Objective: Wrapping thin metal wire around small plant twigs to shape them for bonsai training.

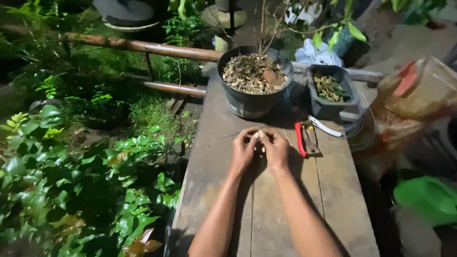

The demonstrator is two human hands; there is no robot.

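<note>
My left hand [243, 151] and my right hand [274, 149] rest together on the wooden plank table [266, 209], fingertips meeting over something small that I cannot make out; a thin wire [223, 136] trails left from them along the planks. Just right of my right hand lie red-handled pruning shears [307, 134]. Beyond my hands stands a round black pot [253, 81] filled with gravel-like medium, thin bare stems rising from it. A smaller square black pot [332, 90] with green and brown bits sits to its right.
Leafy green plants [71, 166] fill the ground on the left. Rusty metal pipes [143, 46] run behind the table. A clear plastic bag [419, 100] with orange contents hangs at the right, a green object [428, 197] below it. White crumpled plastic [318, 54] lies behind the pots.
</note>
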